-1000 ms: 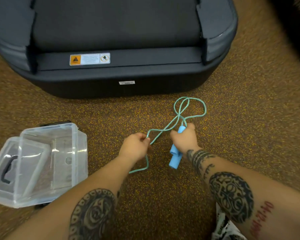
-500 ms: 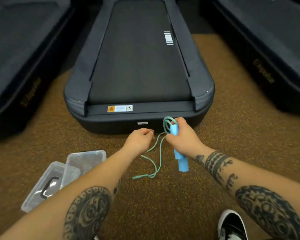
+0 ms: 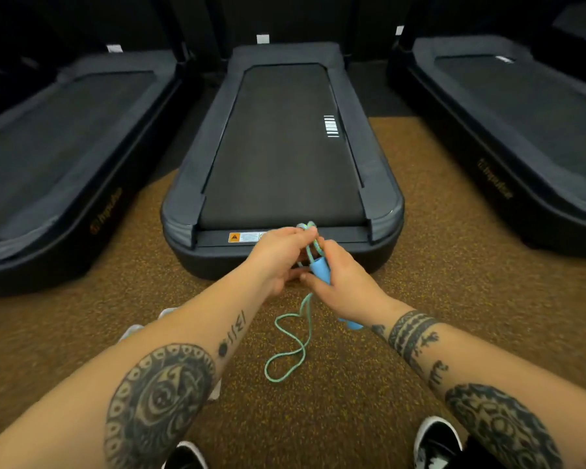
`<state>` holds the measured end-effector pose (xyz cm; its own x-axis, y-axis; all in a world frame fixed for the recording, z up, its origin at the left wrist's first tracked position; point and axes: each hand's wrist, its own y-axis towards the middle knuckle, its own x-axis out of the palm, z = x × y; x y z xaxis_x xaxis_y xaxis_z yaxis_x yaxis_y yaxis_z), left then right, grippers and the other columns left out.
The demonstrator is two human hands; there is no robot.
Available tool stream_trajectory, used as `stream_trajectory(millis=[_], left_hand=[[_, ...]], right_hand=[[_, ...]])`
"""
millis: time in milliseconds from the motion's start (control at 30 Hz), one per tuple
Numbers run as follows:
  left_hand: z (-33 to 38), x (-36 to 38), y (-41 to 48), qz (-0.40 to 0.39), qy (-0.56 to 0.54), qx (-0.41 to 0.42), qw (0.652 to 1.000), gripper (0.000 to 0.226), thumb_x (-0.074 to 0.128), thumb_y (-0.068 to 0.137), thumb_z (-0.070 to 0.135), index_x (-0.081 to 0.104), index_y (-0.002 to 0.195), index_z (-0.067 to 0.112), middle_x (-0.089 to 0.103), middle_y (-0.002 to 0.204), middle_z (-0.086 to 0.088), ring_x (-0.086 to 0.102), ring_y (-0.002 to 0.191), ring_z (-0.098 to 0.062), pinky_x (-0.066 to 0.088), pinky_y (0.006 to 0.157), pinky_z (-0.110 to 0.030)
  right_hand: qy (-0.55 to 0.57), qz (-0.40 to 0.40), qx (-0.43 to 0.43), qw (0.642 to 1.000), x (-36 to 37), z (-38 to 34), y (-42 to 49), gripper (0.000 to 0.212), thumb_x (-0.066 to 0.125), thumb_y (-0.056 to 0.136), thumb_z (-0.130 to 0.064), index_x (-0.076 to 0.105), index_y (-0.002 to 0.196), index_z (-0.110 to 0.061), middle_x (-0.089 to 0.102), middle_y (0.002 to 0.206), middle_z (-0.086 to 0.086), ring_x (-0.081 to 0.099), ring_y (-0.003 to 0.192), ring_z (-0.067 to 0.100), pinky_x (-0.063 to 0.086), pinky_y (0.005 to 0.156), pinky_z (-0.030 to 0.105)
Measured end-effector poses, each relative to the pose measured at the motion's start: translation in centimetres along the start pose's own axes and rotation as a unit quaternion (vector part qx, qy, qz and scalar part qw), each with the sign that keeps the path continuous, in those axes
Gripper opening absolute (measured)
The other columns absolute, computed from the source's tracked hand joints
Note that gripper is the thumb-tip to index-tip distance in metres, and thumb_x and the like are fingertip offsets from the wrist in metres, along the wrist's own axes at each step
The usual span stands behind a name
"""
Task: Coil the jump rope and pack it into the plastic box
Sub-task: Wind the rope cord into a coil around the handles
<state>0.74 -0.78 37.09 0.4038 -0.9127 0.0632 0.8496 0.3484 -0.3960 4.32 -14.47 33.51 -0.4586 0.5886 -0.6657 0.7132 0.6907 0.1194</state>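
My right hand grips the blue handles of the jump rope, held out in front of me. My left hand pinches the teal rope's loops just above the handles. A loose tail of the teal rope hangs down below both hands in an S-shaped curl over the floor. The clear plastic box is almost wholly hidden behind my left forearm; only small bits of its edge show.
A dark treadmill lies straight ahead, its rear end just beyond my hands. Two more treadmills flank it. The floor is brown speckled rubber. My shoes show at the bottom edge.
The view has tilted up and back, showing three treadmills. Both hands rose and came together at the handles; the rope's wide loops are now gathered tight, with a shorter tail hanging. The box slid behind my left arm.
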Motion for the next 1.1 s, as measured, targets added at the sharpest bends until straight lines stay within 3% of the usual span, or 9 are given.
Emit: stream_trajectory(millis=[133, 200, 367, 467, 567, 700, 867, 967, 1100], left_hand=[[1.3, -1.0, -1.0, 0.003, 0.004, 0.050, 0.999, 0.012, 0.063, 0.096, 0.028, 0.068, 0.091, 0.018, 0.073, 0.081, 0.008, 0.066, 0.066, -0.006, 0.052, 0.062, -0.024], [1.5, -1.4, -1.6, 0.000, 0.006, 0.058, 0.998, 0.013, 0.065, 0.095, 0.029, 0.071, 0.090, 0.018, 0.072, 0.082, 0.003, 0.064, 0.065, -0.007, 0.052, 0.061, -0.024], [1.7, -2.6, -1.6, -0.021, -0.008, 0.050, 0.998, 0.018, 0.070, 0.091, 0.033, 0.073, 0.093, 0.016, 0.071, 0.088, -0.005, 0.068, 0.081, -0.017, 0.057, 0.083, -0.039], [1.0, -2.9, -1.2, -0.029, -0.018, 0.040, 0.999, 0.015, 0.072, 0.089, 0.031, 0.071, 0.090, 0.016, 0.074, 0.093, -0.007, 0.070, 0.088, -0.019, 0.057, 0.090, -0.043], [-0.5, -3.2, -0.9, -0.022, 0.005, 0.029, 0.999, 0.014, 0.070, 0.091, 0.027, 0.073, 0.090, 0.013, 0.077, 0.098, -0.015, 0.070, 0.091, -0.024, 0.056, 0.092, -0.044], [-2.6, -4.2, 0.1, 0.007, 0.036, 0.014, 0.999, 0.010, 0.067, 0.093, 0.022, 0.073, 0.092, 0.013, 0.078, 0.099, -0.014, 0.073, 0.089, -0.024, 0.059, 0.087, -0.042], [-3.1, -4.8, 1.1, -0.018, 0.114, -0.013, 0.993, 0.009, 0.061, 0.097, 0.018, 0.066, 0.090, 0.015, 0.079, 0.098, -0.012, 0.074, 0.097, -0.028, 0.059, 0.080, -0.039], [-3.8, -4.4, 1.1, -0.040, 0.160, -0.011, 0.986, 0.003, 0.067, 0.089, 0.015, 0.068, 0.092, 0.015, 0.079, 0.092, -0.011, 0.073, 0.099, -0.034, 0.059, 0.090, -0.050], [-4.0, -3.6, 1.6, -0.013, 0.151, 0.008, 0.988, 0.029, 0.066, 0.079, 0.026, 0.070, 0.108, 0.022, 0.078, 0.099, -0.005, 0.071, 0.103, -0.035, 0.055, 0.092, -0.057]], right_hand=[[0.093, 0.003, 0.026, 0.995, 0.4, -1.3, -0.2, 0.014, 0.049, 0.099, -0.038, 0.051, 0.110, -0.028, 0.058, 0.098, -0.007, 0.056, 0.087, 0.006, 0.043, 0.074, 0.026], [0.103, 0.003, 0.043, 0.994, 0.2, -2.1, 0.1, 0.016, 0.044, 0.102, -0.031, 0.056, 0.104, -0.021, 0.062, 0.093, 0.000, 0.055, 0.078, 0.008, 0.042, 0.069, 0.027], [0.092, 0.034, 0.062, 0.993, -0.5, -2.5, 1.1, 0.013, 0.054, 0.098, -0.028, 0.064, 0.091, -0.023, 0.067, 0.079, 0.001, 0.052, 0.063, 0.005, 0.042, 0.060, 0.023], [0.128, 0.053, 0.072, 0.988, -0.4, -1.5, 1.0, 0.013, 0.060, 0.095, -0.026, 0.071, 0.091, -0.021, 0.072, 0.080, 0.010, 0.053, 0.064, 0.008, 0.047, 0.064, 0.035], [0.119, 0.037, 0.082, 0.989, -0.9, -1.4, 1.5, 0.011, 0.064, 0.092, -0.027, 0.073, 0.088, -0.022, 0.075, 0.081, 0.006, 0.061, 0.067, 0.015, 0.052, 0.071, 0.040], [0.127, -0.013, 0.114, 0.985, -2.1, -2.3, 3.7, 0.017, 0.066, 0.091, -0.029, 0.071, 0.078, -0.019, 0.072, 0.070, -0.003, 0.067, 0.061, 0.015, 0.054, 0.067, 0.039], [0.185, -0.016, 0.151, 0.971, -2.9, -2.6, 4.6, 0.019, 0.062, 0.094, -0.025, 0.069, 0.089, -0.009, 0.066, 0.070, -0.003, 0.070, 0.058, 0.016, 0.052, 0.069, 0.035], [0.173, 0.000, 0.152, 0.973, -3.3, -2.7, 4.9, 0.019, 0.064, 0.093, -0.027, 0.069, 0.083, -0.012, 0.065, 0.070, -0.001, 0.065, 0.051, 0.013, 0.047, 0.057, 0.026], [0.166, 0.007, 0.153, 0.974, -2.8, -2.0, 5.2, 0.012, 0.067, 0.091, -0.023, 0.073, 0.088, -0.014, 0.066, 0.068, -0.003, 0.056, 0.045, 0.008, 0.046, 0.051, 0.021]])
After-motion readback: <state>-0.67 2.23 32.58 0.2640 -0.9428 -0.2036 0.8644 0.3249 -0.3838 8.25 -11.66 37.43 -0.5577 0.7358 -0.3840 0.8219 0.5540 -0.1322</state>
